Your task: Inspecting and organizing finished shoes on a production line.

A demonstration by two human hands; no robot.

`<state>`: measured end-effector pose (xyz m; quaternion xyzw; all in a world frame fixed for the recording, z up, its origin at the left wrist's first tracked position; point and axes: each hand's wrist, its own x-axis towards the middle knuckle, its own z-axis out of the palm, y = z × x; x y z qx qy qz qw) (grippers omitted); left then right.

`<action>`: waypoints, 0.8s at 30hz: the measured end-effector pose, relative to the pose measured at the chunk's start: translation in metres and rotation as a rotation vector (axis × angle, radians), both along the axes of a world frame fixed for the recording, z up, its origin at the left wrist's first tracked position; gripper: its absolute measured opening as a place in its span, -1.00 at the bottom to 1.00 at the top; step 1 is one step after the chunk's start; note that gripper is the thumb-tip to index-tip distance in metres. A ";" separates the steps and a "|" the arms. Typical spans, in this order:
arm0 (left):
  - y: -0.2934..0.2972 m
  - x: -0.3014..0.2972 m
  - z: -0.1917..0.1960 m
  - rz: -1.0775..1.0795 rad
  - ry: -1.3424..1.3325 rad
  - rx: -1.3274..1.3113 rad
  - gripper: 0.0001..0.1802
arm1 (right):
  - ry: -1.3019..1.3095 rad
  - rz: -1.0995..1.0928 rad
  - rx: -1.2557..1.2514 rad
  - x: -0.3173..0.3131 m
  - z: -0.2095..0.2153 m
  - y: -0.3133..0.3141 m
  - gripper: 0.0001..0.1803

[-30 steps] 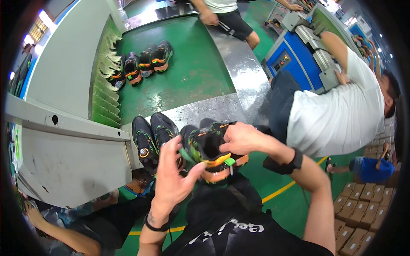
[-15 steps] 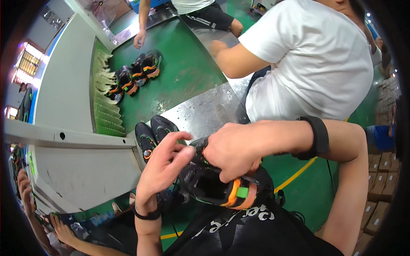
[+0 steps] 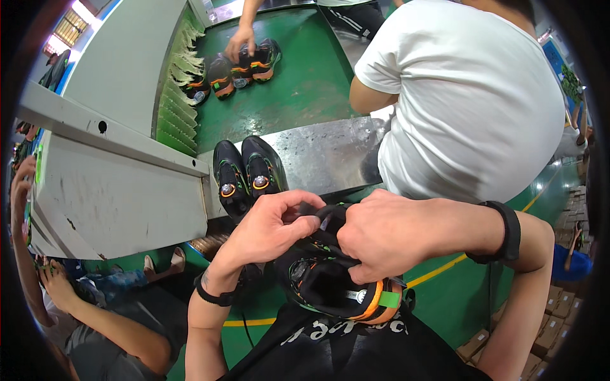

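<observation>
A black sneaker [image 3: 318, 297] with an orange heel and a green heel tab is in front of my chest, its opening up. A second dark shoe [image 3: 327, 236] lies just beyond it, partly hidden by my hands. My left hand [image 3: 270, 225] pinches the upper edge of that farther shoe between thumb and fingers. My right hand [image 3: 391, 232] is closed over the shoes from the right; its fingertips are partly hidden. Just past my left hand, a pair of black sneakers [image 3: 259, 170] with round dials stands at the metal ledge.
Several similar shoes [image 3: 222, 79] sit on the green belt [image 3: 298, 76] beside a fringed curtain [image 3: 178, 101]. A co-worker's hand [image 3: 241, 41] reaches over them. A person in a white shirt [image 3: 470, 101] is close at right; the metal ledge [image 3: 324, 152] and grey machine frame [image 3: 114, 146] lie ahead and left.
My left hand has gone from spread fingers to a pinch on the farther shoe. The co-worker's hand has come down to the shoes on the belt. The view has shifted.
</observation>
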<state>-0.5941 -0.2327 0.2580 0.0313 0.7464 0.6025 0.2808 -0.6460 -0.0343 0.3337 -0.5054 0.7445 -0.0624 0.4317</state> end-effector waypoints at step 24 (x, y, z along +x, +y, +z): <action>-0.053 -0.007 -0.180 0.493 0.016 -1.101 -0.63 | -0.161 -1.040 0.053 0.110 -0.083 0.108 -0.60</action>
